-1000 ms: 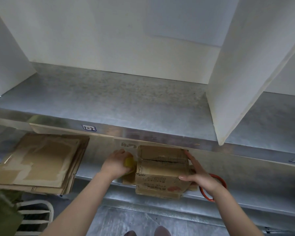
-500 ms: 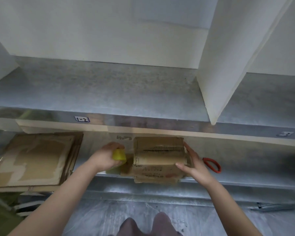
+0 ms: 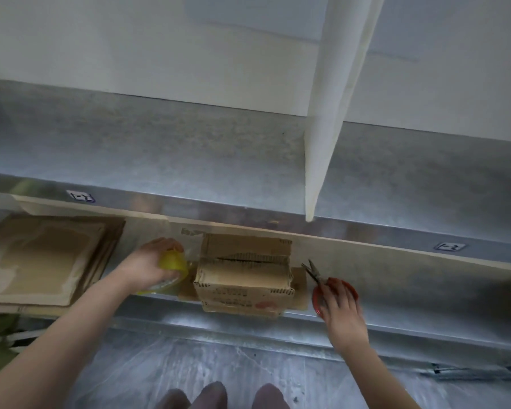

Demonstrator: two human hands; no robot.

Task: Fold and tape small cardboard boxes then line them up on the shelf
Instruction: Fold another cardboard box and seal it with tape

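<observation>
Head view, one moment, contents as follows. Cardboard box [image 3: 244, 273]: one, small, brown, stood upright on the lower shelf [image 3: 419, 293] near the middle of the scene, its top flaps folded down with a dark seam left open across them from left to right, red print seen on its near face, its near bottom edge set at or just over the shelf's front lip. Flat cardboard sheet [image 3: 299, 290]: one, laid under the box, shown at both sides of it. Left hand [image 3: 146, 265]: placed just left of the box, fingers curled round a yellow tape roll [image 3: 174, 268], which is held close to the box's left side; contact between roll and box cannot be told. Right hand [image 3: 341, 309]: placed right of the box and apart from it, fingers laid over the red handles of the scissors [image 3: 316, 274]; whether the handles are gripped or only touched cannot be told. Scissors: lain on the lower shelf just right of the box, blades slightly parted and pointed far and left. Stack of flattened cardboard [image 3: 48, 258]: several sheets, lain flat at the far left of the lower shelf, well apart from the box. Upper shelf [image 3: 189, 160]: grey metal, set above and beyond the box, crossed by a white upright divider [image 3: 328, 137] right of centre; two small labels [image 3: 81, 197] fixed to its front edge. Floor [image 3: 219, 361]: grey, seen below the shelves, with the person's feet [image 3: 216, 395] at the near edge.
</observation>
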